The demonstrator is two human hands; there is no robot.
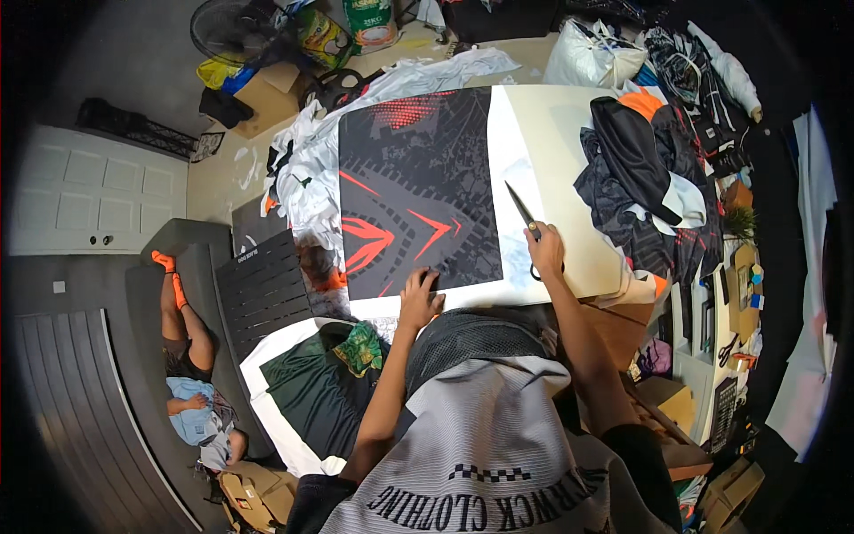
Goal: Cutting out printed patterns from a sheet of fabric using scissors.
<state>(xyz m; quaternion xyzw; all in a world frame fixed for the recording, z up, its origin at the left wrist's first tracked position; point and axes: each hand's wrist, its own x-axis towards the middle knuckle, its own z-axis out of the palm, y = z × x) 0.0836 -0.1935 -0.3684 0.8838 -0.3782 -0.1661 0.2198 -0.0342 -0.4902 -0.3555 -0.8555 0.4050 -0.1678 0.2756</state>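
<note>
Grey shirt [498, 409]: nearest the camera; ribbed, with a chequered strip and dark lettering; just beyond it, dark mesh cloth [471, 338] beside the near edge of the bench [569, 169].
Left hand [418, 301]: palm down, fingers loosely parted and slightly bent; rests on the near edge of the printed panel [418, 187], with a grip on nothing visible.
Right hand [546, 251]: closed around the handles of dark scissors [520, 205]; exact seating of fingers in the loops impossible to tell.
Blades: pointing away and a little leftward, over the white border [511, 160] right of the panel; seemingly together; cannot tell whether touching it.
Printed panel: lying flat on the bench, straight ahead; dark grey, with red angular marks and tyre-like tracks.
Garment heap [632, 151]: piled on the bench's right side; mostly black, with orange and white pieces.
White cloth [311, 169]: crumpled along the panel's left side.
Green-black cloth [307, 383]: spread near the left forearm.
Dark sofa [147, 311]: far left; bearing a reclining person [191, 414] in orange socks.
</note>
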